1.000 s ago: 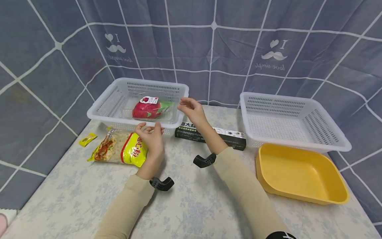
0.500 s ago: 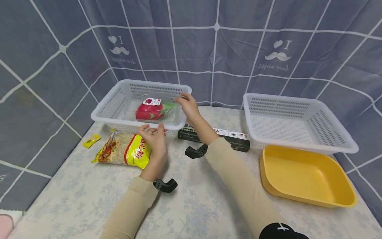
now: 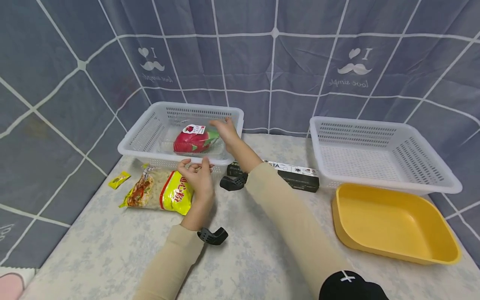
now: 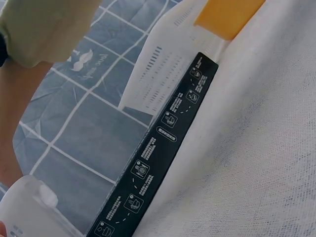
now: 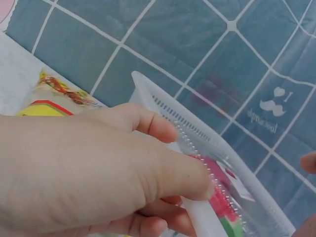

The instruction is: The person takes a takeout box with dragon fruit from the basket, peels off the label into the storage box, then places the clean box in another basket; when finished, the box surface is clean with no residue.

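My left hand (image 3: 199,178) pinches the front rim of the left white basket (image 3: 131,151), its thumb over the rim; the same grip fills the right wrist view, with the basket's wall (image 5: 200,217) between thumb and fingers. Inside the basket lies a red dragon fruit (image 3: 187,142) with green tips, in a clear plastic package bearing a white label (image 3: 193,129). My right hand (image 3: 228,132) reaches in over the basket's right end, fingers extended above the package's right side. Only bits of its fingers (image 5: 309,163) show at the right wrist view's edge.
A yellow noodle bag (image 3: 150,191) and small yellow packet (image 3: 119,180) lie before the left basket. A long black pasta box (image 3: 300,180) lies partly behind my right forearm. To the right stand another white basket (image 3: 354,163) and a yellow tub (image 3: 393,223).
My right hand has moved left from the basket's right rim to over the packaged dragon fruit. My left hand keeps its hold on the front rim. The head view has shifted slightly.
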The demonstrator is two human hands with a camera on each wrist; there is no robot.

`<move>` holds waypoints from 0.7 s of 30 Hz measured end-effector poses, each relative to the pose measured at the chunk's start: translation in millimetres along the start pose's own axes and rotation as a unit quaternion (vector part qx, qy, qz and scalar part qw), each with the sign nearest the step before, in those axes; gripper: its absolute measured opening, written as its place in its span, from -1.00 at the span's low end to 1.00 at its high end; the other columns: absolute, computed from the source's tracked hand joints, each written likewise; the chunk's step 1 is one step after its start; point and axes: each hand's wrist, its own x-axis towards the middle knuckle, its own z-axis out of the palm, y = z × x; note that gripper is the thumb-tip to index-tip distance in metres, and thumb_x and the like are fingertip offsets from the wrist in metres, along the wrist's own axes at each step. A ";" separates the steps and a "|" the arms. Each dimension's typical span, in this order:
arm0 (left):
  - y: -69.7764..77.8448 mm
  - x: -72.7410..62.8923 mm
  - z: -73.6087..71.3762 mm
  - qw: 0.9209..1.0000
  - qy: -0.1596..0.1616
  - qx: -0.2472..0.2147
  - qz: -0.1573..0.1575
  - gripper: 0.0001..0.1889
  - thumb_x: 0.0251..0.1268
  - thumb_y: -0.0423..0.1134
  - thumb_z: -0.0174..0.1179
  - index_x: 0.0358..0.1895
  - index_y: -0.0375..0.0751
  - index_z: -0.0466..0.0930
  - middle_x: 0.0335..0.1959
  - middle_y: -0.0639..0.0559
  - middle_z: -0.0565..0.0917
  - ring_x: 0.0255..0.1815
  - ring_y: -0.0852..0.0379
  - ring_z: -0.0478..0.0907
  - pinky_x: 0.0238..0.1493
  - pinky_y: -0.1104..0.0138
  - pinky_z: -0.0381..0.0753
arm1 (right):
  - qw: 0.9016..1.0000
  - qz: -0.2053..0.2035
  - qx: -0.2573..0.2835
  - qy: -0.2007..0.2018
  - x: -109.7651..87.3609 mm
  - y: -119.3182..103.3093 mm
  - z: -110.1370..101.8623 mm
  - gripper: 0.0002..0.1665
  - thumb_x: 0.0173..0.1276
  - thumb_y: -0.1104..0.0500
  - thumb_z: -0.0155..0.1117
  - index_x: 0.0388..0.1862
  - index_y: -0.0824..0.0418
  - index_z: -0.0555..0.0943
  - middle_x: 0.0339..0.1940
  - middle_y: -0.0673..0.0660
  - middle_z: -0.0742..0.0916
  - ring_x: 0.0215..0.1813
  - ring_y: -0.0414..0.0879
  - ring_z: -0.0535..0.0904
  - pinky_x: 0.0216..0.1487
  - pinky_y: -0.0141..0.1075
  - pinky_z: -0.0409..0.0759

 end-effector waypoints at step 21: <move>-0.8 -3.1 1.0 1.000 -0.002 -0.006 0.007 -0.55 0.24 -0.52 0.19 0.02 -0.19 0.11 -0.47 -0.04 0.36 -0.67 0.15 0.49 -0.49 0.51 0.54 | 0.990 0.116 -0.076 0.023 18.0 16.8 13.3 0.18 0.33 0.01 0.24 0.57 0.15 -0.38 0.56 0.22 0.11 0.51 0.16 0.08 0.37 0.22 0.18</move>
